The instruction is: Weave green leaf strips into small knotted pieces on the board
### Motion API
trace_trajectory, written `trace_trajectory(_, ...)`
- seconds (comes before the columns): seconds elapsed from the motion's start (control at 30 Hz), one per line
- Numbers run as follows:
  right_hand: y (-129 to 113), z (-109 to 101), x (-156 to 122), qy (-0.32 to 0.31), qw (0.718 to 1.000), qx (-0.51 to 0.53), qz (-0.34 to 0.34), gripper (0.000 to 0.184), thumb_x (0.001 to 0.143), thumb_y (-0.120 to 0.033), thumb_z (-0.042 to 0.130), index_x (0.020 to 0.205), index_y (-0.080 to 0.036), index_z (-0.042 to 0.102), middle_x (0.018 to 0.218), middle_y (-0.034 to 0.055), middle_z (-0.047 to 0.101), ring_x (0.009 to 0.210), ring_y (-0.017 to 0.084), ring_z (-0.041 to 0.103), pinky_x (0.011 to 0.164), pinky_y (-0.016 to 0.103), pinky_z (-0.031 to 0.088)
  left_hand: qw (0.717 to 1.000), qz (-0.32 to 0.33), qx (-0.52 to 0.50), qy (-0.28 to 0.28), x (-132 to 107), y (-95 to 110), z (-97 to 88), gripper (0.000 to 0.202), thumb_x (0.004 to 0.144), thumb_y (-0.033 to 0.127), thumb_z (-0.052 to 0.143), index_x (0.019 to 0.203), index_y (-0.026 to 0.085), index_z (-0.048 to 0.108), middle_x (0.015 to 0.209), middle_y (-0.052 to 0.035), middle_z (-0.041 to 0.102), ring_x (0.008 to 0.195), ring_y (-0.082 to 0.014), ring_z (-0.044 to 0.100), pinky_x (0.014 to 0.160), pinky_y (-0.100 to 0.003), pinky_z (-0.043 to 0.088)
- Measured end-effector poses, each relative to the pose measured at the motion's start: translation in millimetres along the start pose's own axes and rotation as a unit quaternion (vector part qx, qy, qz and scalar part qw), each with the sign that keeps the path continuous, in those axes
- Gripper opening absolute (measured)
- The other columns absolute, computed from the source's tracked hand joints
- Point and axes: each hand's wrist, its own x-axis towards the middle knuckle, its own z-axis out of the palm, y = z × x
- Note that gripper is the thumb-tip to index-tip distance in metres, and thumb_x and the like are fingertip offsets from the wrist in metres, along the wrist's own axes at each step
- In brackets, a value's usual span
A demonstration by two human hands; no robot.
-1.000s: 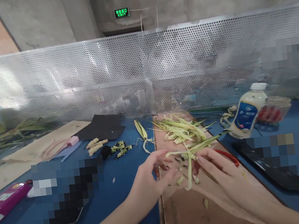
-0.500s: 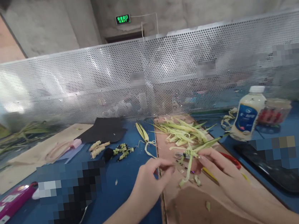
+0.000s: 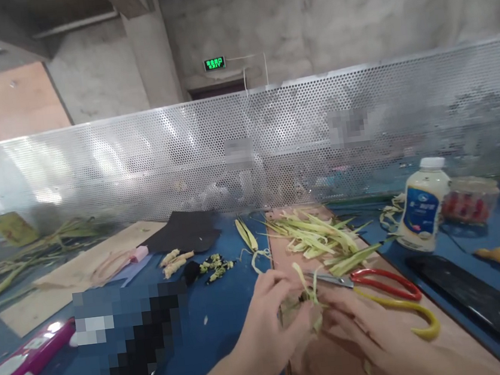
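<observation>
My left hand (image 3: 276, 320) is closed, its thumb and fingertips pinching a small bundle of pale green leaf strips (image 3: 310, 292). From the other side my right hand (image 3: 371, 321) closes its fingers on the same bundle, and the two hands almost meet over the brown board (image 3: 444, 352). Part of the bundle is hidden by the fingers. Just beyond the right hand lie scissors (image 3: 385, 283) with one red and one yellow handle, their blades pointing toward the bundle. A loose pile of pale green leaf strips (image 3: 311, 228) covers the far part of the board.
A folded leaf piece (image 3: 246, 235) lies left of the board, near small yellowish pieces (image 3: 217, 266) and black sheet (image 3: 183, 231). A white bottle (image 3: 424, 207), clear box (image 3: 471, 201) and black tray-like object (image 3: 479, 300) are at right. A perforated metal screen (image 3: 161, 161) stands behind.
My hands have come together around the leaf bundle, which was at the right hand's fingertips with the left hand apart. The scissors now show more fully. The view has tilted upward.
</observation>
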Motion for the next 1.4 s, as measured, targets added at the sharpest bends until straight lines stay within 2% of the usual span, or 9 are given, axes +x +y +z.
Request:
trace_trajectory(0.1, 0.9, 0.8, 1.9, 0.016, 0.999, 0.003, -0.027, 0.027, 0.083, -0.024, 0.044, 0.106, -0.034, 0.057, 0.102, 0.0040, 0.064, 0.097, 0.024, 0.057, 0.084, 0.036, 0.044, 0.999, -0.028, 0.000, -0.037, -0.3, -2.5, 4.4, 0.022, 0.072, 0.018, 0.054, 0.093, 0.017, 0.062, 0.075, -0.0034, 0.053, 0.073, -0.0151, 0.051, 0.070, -0.025, 0.043)
trace_trajectory(0.23, 3.3, 3.9, 1.1, 0.041, 0.999, 0.012, -0.026, 0.023, 0.081, -0.026, 0.048, 0.100, -0.031, 0.060, 0.091, 0.0038, 0.068, 0.085, 0.024, 0.062, 0.080, 0.035, 0.047, 0.996, -0.078, -0.032, -0.043, 1.0, -10.5, 11.0, 0.030, 0.072, 0.022, 0.056, 0.101, 0.016, 0.058, 0.080, -0.0040, 0.059, 0.073, -0.0154, 0.053, 0.066, -0.025, 0.042)
trace_trajectory(0.4, 3.5, 6.0, -4.1, 0.046, 0.998, -0.001, 0.035, 0.023, 0.084, -0.030, 0.043, 0.105, -0.025, 0.053, 0.086, 0.0038, 0.067, 0.077, 0.019, 0.063, 0.070, 0.029, 0.052, 0.989, -0.132, -0.056, -0.040, 2.8, -14.3, 12.7, 0.020, 0.075, 0.034, 0.054, 0.081, 0.016, 0.061, 0.078, -0.0038, 0.065, 0.067, -0.0146, 0.055, 0.062, -0.025, 0.041)
trace_trajectory(0.5, -2.5, 4.0, -2.7, 0.023, 0.998, -0.042, 0.037, 0.023, 0.086, -0.028, 0.039, 0.105, -0.024, 0.051, 0.092, 0.0045, 0.065, 0.087, 0.019, 0.062, 0.075, 0.029, 0.050, 0.989, -0.129, -0.061, -0.049, 2.3, -14.6, 11.6, 0.018, 0.074, 0.033, 0.056, 0.077, 0.016, 0.061, 0.075, -0.0029, 0.066, 0.064, -0.0141, 0.055, 0.060, -0.024, 0.041)
trace_trajectory(0.63, -10.9, 3.2, 2.7, -0.012, 0.999, -0.051, -0.010, 0.029, 0.086, -0.026, 0.038, 0.112, -0.022, 0.050, 0.115, 0.0065, 0.058, 0.112, 0.020, 0.049, 0.095, 0.033, 0.038, 0.988, -0.117, -0.093, -0.041, 1.0, -16.4, 11.5, 0.016, 0.074, 0.025, 0.057, 0.087, 0.018, 0.062, 0.092, -0.0030, 0.067, 0.073, -0.0145, 0.058, 0.062, -0.023, 0.041)
trace_trajectory(0.73, -11.8, 5.9, 5.2, -0.011, 1.000, -0.019, 0.009, 0.032, 0.086, -0.029, 0.038, 0.115, -0.021, 0.049, 0.121, 0.0081, 0.053, 0.117, 0.022, 0.043, 0.100, 0.037, 0.031, 0.989, -0.113, -0.089, -0.030, 0.3, -17.1, 12.7, 0.010, 0.074, 0.023, 0.056, 0.077, 0.018, 0.064, 0.100, -0.0020, 0.066, 0.073, -0.0138, 0.058, 0.062, -0.022, 0.040)
trace_trajectory(0.93, -8.0, 16.3, 8.6, 0.078, 0.972, 0.158, 0.152, 0.030, 0.085, -0.042, 0.039, 0.104, -0.022, 0.051, 0.103, 0.0051, 0.061, 0.102, 0.020, 0.053, 0.089, 0.030, 0.042, 0.984, -0.127, -0.097, -0.078, -0.3, -11.6, 13.5, 0.011, 0.074, 0.023, 0.056, 0.080, 0.016, 0.062, 0.078, -0.0018, 0.067, 0.062, -0.0126, 0.053, 0.059, -0.022, 0.038)
trace_trajectory(1.1, -14.8, 23.1, 6.9, 0.095, 0.958, 0.219, 0.159, 0.023, 0.084, -0.042, 0.041, 0.083, -0.021, 0.051, 0.073, -0.0011, 0.059, 0.073, 0.016, 0.058, 0.068, 0.023, 0.048, 0.983, -0.113, -0.099, -0.105, -1.5, -3.1, 12.4, 0.022, 0.074, 0.022, 0.055, 0.096, 0.017, 0.057, 0.072, 0.0001, 0.065, 0.061, -0.0122, 0.053, 0.058, -0.022, 0.038)
trace_trajectory(1.4, -27.7, 21.2, -0.4, 0.189, 0.960, 0.156, 0.135, 0.018, 0.084, -0.036, 0.039, 0.075, -0.024, 0.051, 0.072, 0.0003, 0.060, 0.074, 0.017, 0.059, 0.070, 0.023, 0.049, 0.984, -0.081, -0.116, -0.109, -3.9, -5.3, 17.0, 0.013, 0.075, 0.022, 0.055, 0.087, 0.019, 0.058, 0.073, 0.0019, 0.062, 0.062, -0.0108, 0.053, 0.058, -0.020, 0.038)
